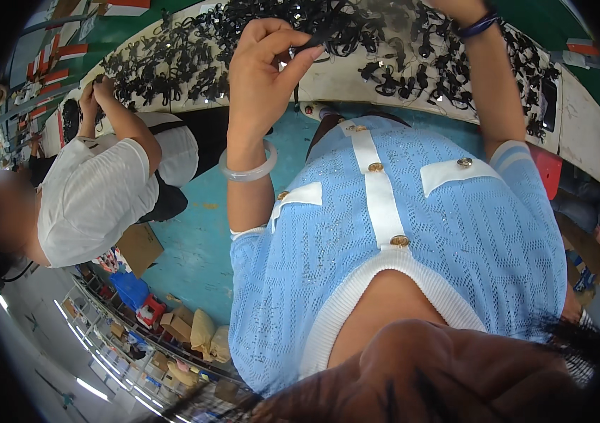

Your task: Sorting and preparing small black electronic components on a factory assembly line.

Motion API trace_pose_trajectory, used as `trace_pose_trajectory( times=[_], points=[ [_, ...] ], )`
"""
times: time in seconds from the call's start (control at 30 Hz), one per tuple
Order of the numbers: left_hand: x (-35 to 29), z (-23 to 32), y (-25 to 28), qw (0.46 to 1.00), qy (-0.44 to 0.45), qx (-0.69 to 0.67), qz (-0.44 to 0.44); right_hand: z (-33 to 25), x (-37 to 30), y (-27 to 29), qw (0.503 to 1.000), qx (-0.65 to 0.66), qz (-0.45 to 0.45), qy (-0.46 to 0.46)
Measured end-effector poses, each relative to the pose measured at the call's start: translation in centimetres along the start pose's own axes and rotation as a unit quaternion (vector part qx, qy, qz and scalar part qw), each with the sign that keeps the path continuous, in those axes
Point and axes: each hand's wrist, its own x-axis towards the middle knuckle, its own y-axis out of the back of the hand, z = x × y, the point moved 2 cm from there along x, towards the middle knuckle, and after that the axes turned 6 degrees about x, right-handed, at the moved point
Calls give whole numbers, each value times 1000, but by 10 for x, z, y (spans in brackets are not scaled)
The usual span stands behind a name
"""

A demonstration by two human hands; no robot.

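A slim black item, seemingly a bundled cable or strap [326, 27], sits at the fingertips of the left hand [268, 67], reaching from the thumb and forefinger up and to the right, above the table. That hand is closed in a pinch on it, thumb below and bent fingers above; the forearm rises nearly upright from the lower side, a pale translucent bangle [249, 163] around it. The right hand [456, 8] is cut off by the upper edge, so whether it grips anything cannot be told; its forearm also points up, with a dark purple, shiny band [477, 25] at the wrist. Around and beyond the hands, many small black coiled cables [198, 67] lie loosely scattered over a long, off-white table [328, 88]. To the left, a co-worker in a white short-sleeved shirt [95, 197] leans toward the same table, both hands close together. A blue-green floor [198, 218] shows below.
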Motion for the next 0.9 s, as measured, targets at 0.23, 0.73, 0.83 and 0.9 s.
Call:
trace_pose_trajectory(
  times=[0.23, 0.73, 0.83, 0.9],
  points=[
    [7, -16, 1, 998, 37, -37, -36, 32, -61, -120, 844, 420, -284, -174],
    [-48, -176, -71, 859, 230, 450, 76, 92, -134, -148, 887, 84, -358, -279],
    [-47, -180, -74, 846, 234, 471, 89, 103, -142, -154, 907, 71, -345, -232],
    [-49, -183, -71, 845, 227, 475, 97, 106, -144, -155, 916, 84, -328, -217]
  ],
)
